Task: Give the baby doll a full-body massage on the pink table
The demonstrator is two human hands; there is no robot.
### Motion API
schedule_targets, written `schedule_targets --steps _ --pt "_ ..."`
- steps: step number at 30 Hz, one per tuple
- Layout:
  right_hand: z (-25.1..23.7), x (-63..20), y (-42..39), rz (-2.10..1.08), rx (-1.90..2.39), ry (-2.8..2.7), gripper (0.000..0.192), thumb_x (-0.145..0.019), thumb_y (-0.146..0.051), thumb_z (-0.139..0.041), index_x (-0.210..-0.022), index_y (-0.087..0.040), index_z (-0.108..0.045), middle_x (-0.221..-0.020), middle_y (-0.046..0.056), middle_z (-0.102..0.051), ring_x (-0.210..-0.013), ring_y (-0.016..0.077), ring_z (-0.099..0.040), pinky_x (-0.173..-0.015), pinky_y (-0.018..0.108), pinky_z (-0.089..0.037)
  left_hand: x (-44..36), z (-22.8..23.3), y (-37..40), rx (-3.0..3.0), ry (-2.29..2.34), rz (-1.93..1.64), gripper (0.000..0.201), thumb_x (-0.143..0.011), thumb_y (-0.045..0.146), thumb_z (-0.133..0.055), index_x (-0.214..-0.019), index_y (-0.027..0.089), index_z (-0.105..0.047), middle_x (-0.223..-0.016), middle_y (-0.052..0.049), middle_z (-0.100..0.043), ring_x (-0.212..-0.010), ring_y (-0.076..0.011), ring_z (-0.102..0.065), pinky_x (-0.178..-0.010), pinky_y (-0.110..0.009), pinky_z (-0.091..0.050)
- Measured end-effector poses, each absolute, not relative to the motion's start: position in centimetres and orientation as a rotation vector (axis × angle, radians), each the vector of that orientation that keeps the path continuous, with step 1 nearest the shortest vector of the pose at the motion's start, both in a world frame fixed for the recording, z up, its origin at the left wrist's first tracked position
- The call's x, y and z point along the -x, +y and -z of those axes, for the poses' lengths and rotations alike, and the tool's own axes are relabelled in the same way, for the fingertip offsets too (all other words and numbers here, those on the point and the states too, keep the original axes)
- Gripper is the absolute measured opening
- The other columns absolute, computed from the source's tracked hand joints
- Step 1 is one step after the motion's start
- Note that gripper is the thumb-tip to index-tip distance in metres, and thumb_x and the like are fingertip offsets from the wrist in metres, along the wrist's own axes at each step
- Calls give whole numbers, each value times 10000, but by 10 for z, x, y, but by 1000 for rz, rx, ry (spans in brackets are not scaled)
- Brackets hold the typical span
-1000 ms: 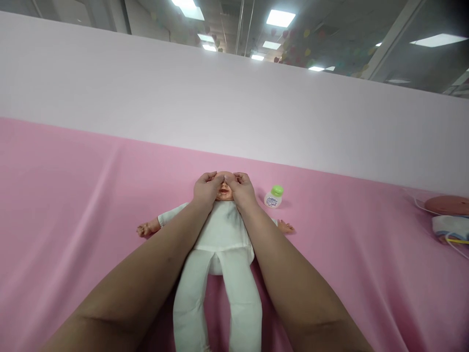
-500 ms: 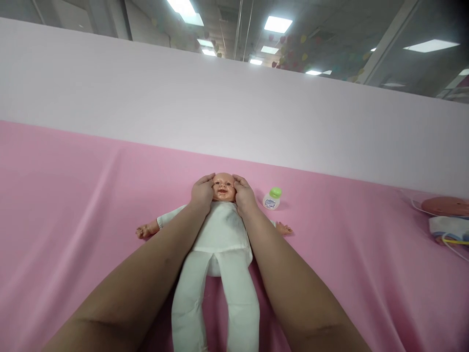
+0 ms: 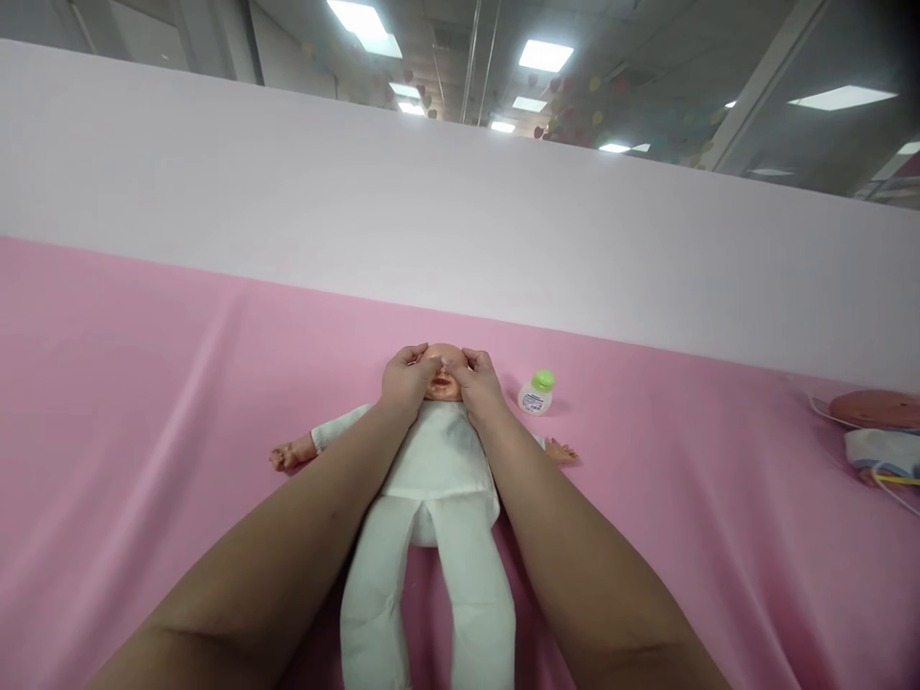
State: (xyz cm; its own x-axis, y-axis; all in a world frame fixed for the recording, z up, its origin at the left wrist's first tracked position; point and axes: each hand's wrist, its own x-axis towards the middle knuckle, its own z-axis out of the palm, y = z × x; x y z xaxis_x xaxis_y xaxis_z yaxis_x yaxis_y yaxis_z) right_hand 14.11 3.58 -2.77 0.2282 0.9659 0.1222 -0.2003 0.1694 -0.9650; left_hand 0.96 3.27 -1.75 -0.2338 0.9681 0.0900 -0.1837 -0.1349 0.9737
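Note:
A baby doll (image 3: 438, 450) in white clothes lies on its back, arms spread and legs toward me. My left hand (image 3: 404, 381) curves round the side of its head on the left, and my right hand (image 3: 480, 383) does the same on the right. Both thumbs press on the middle of the doll's face, near the nose, covering the eyes; the mouth below stays visible. A small clear bottle (image 3: 536, 395) with a green cap stands just right of my right hand, apart from it.
Pink cloth (image 3: 179, 383) with folds covers the surface. A pale low wall (image 3: 460, 220) runs along the back, with glass and ceiling lights above. At the far right edge lies a brown rounded object (image 3: 873, 408), with white-and-blue cloth and thin tubing beside it.
My thumbs have moved inward from the sides of the doll's face to its middle, over the eyes and nose. The doll and bottle lie as before.

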Motion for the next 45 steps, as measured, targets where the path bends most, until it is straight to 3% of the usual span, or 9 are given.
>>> schedule_targets --steps 6,12,21,25,36,45 --pt "35 -142 45 -969 1029 -966 494 -712 -497 -846 -1089 -240 -658 -1113 35 -732 -1018 235 -700 -890 376 -580 -13 18 36 -1043 1193 -1579 343 -752 371 -813 -1058 218 -788 -1037 -70 -782 -987 -249 -735 -904 -378 -576" --pt "40 -143 50 -983 993 -907 342 -789 -452 -748 -1066 -257 -699 -1116 23 -746 -1101 235 -682 -991 403 -554 -12 21 41 -981 1156 -1582 303 -810 268 -700 -1096 224 -791 -1141 -73 -785 -1063 -240 -723 -954 -372 -564" --pt "38 -147 44 -1180 851 -822 402 -698 -289 -768 -1096 -273 -711 -1212 17 -740 -1160 235 -670 -1057 435 -526 -13 5 28 -870 1144 -1545 461 -724 98 -612 -1153 167 -766 -1094 -101 -803 -991 -257 -749 -912 -391 -596" --pt "33 -146 36 -1148 876 -885 470 -684 -350 -830 -1122 -274 -678 -1222 18 -722 -1140 239 -676 -1030 431 -550 -12 11 31 -970 1185 -1552 388 -776 217 -673 -1151 201 -770 -1128 -98 -788 -1036 -265 -740 -938 -394 -585" --pt "27 -142 34 -1029 991 -951 612 -600 -425 -927 -1107 -242 -638 -1189 46 -685 -1056 242 -691 -919 394 -584 -9 16 28 -1178 1242 -1515 499 -756 359 -823 -1232 228 -755 -1196 -90 -768 -1057 -263 -744 -940 -368 -583" --pt "38 -142 49 -967 988 -936 381 -759 -511 -791 -1014 -248 -684 -1024 28 -754 -1034 236 -682 -945 392 -565 -11 19 37 -1072 1238 -1570 292 -850 299 -698 -1117 245 -804 -1208 -81 -785 -1163 -252 -715 -1057 -392 -532"
